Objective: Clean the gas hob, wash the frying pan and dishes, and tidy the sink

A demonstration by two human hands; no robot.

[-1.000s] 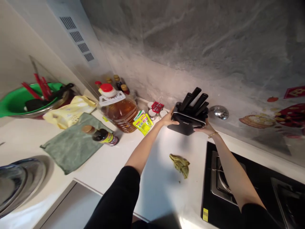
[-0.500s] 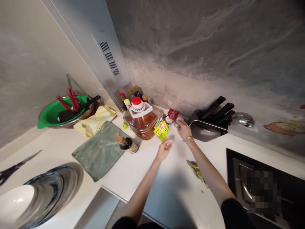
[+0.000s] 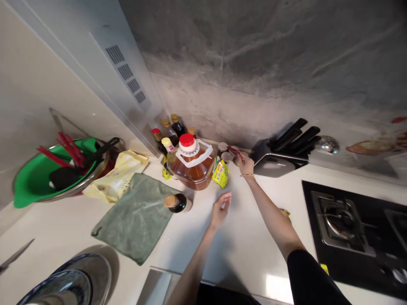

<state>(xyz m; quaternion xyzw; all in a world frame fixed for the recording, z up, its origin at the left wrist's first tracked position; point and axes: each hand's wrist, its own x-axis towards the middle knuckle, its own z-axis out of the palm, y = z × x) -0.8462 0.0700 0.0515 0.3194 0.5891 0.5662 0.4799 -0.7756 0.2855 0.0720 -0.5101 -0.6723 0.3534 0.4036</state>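
Note:
My right hand (image 3: pixel 246 165) is closed on a small red packet (image 3: pixel 234 151), gripping one end over the jars by the wall. Two small jars with speckled lids, a rear jar (image 3: pixel 223 147) and a front jar (image 3: pixel 227 157), stand below the packet, and my fingers partly cover another. Above the counter, my left hand (image 3: pixel 220 209) is loosely curled with fingers apart and nothing in it. Nearest to it is a yellow packet (image 3: pixel 220 173), leaning by the large oil jug (image 3: pixel 193 167) with its red cap. A dark sauce bottle (image 3: pixel 178 203) stands to the left.
A black knife block (image 3: pixel 276 163) stands right of my right hand, before the gas stove (image 3: pixel 343 220). Leftward lie a green cloth (image 3: pixel 136 220), a yellow bag (image 3: pixel 116 178) and a green basin (image 3: pixel 28 182) with utensils. Plates (image 3: pixel 100 271) and a knife blade (image 3: pixel 17 256) are at lower left.
The red packet, lying flat over the jars before, is now pinched and tilted in my right hand. The view has shifted, showing more of the stove. My left hand stays near the yellow packet.

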